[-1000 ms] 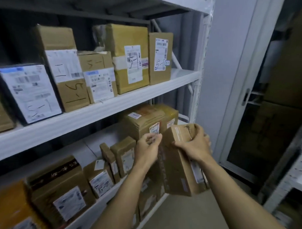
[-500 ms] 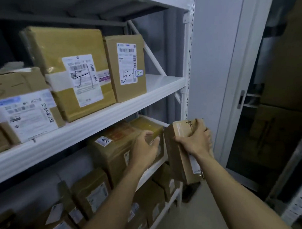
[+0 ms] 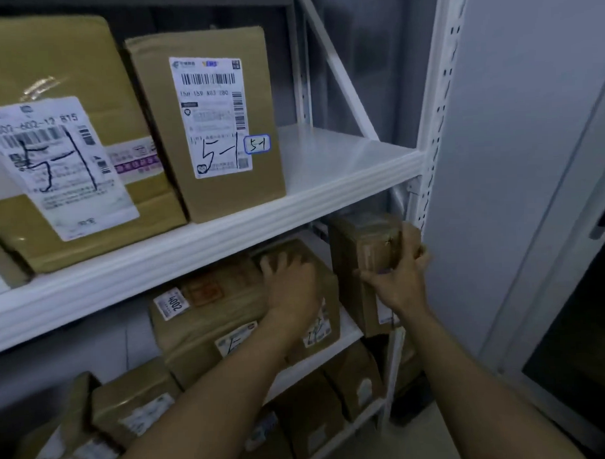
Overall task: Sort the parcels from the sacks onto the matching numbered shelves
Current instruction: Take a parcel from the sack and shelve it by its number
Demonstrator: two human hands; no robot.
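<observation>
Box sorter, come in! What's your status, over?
Right hand gripping upright small brown cardboard parcel. Left hand resting on big brown cardboard box beside it. That box crowds the gap.

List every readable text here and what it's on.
"5-1", handwritten: label of the upright box, upper shelf.
"5-1": blue-edged sticker beside it.
"5-1", handwritten: label of the big taped box.
"4002": tag on the lower-shelf box.
Fine print, marks on the held parcel: too blurred.

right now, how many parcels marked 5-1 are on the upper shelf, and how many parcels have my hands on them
parcels marked 5-1 on the upper shelf: 2
upright parcel gripped by the right hand: 1
stickered parcel under the left hand: 1
total: 4
</observation>
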